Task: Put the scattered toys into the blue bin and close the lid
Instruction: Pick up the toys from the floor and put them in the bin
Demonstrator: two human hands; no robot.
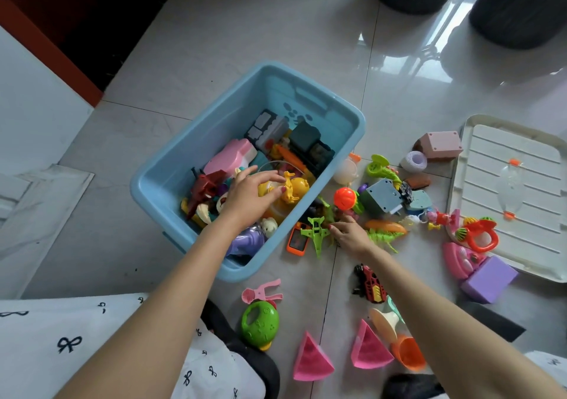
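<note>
The blue bin point(184, 165) stands open on the tiled floor, about half full of toys. My left hand point(250, 196) hovers inside it with loosely spread fingers over a yellow toy point(294, 188). My right hand point(349, 233) is down on the floor right of the bin, its fingertips on a dark green toy point(327, 213) beside a green plane point(316, 233); whether it grips is hidden. Scattered nearby are an orange phone point(297, 240), an orange ball rattle point(345, 199), a red-black car point(369, 283), pink wedges point(310, 358) and a green round toy point(260, 325). The white lid point(506, 196) lies at right.
A purple block point(489, 279) and a pink toy point(460, 260) lean on the lid's near edge. A pink box point(438, 145) sits beyond the toy pile. Two dark round stools point(518, 9) stand at the back right. My patterned clothing point(92, 337) fills the bottom left.
</note>
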